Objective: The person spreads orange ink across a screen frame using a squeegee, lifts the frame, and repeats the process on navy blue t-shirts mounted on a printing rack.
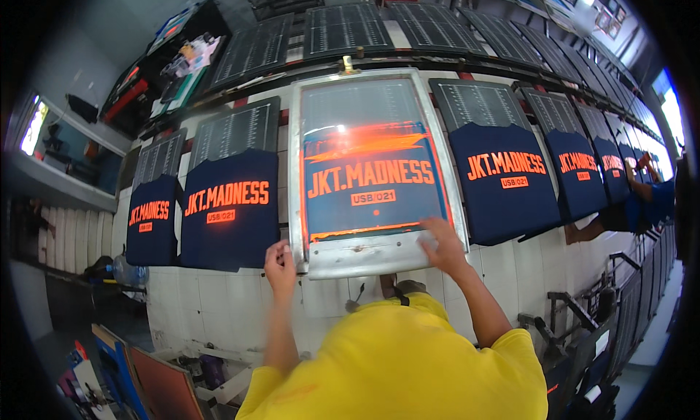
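Note:
A silk-screen printing frame (297, 168) with a pale metal rim lies over a printing board in front of me. Its mesh shows bright orange ink (364, 139) smeared across the upper part, above orange lettering on dark blue. My left hand (280, 267) is at the frame's lower left corner, its fingers curled against the side rail. Over the right end of the lower rail is my right hand (443, 245), a little blurred, with fingers apart. What lies under the frame shows only through the mesh.
Dark blue shirts with orange print lie on boards to the left (230, 227) and right (507, 205). Behind is another row of dark boards (346, 30). A cluttered black shelf (164, 70) stands far left. Another person's arm (605, 227) reaches in at right.

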`<state>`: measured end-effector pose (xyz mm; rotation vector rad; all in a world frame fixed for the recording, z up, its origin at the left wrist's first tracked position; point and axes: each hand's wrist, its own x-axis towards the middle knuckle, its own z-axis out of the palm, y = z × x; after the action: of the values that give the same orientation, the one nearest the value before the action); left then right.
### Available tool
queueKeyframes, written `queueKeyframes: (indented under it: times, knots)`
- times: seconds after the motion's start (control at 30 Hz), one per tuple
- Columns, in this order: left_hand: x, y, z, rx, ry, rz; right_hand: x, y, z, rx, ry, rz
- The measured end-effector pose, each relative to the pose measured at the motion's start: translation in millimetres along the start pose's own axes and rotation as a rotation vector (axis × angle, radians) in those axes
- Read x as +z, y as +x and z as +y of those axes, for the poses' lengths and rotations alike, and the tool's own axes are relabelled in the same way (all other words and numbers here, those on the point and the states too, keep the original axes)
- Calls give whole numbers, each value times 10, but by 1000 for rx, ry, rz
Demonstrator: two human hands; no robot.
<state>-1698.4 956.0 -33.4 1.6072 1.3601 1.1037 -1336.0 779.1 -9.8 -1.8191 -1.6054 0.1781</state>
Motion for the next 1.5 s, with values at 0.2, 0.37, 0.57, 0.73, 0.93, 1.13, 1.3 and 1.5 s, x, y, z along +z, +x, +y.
queueKeyframes:
  times: [0.2, 0.37, 0.57, 0.73, 0.93, 1.13, 1.3, 1.5]
  knots:
    - [-241, -669, 221, -340, -424, -689, 2, -2, -616, -322, -271, -468]
    - [211, -925, 18, -541, -415, -937, 34, 294, -682, -328, -328, -453]
    - [733, -1005, 93, -764, -550, -926, 213, 506, -668, -200, -435, -388]
    - [940, -1018, 34, -936, -678, -898, 311, 390, -645, -305, -463, -237]
    - [1152, -1063, -78, -930, -625, -901, 305, 488, -569, -266, -387, -195]
    - [1210, -1170, -144, -709, -559, -815, 156, 1049, -366, -202, -381, -226]
    - [1214, -1184, -212, -610, -535, -828, 226, 1743, -47, -258, -301, -115]
    - [1202, -1181, -234, -517, -576, -845, 368, 2513, 231, -222, -366, -141]
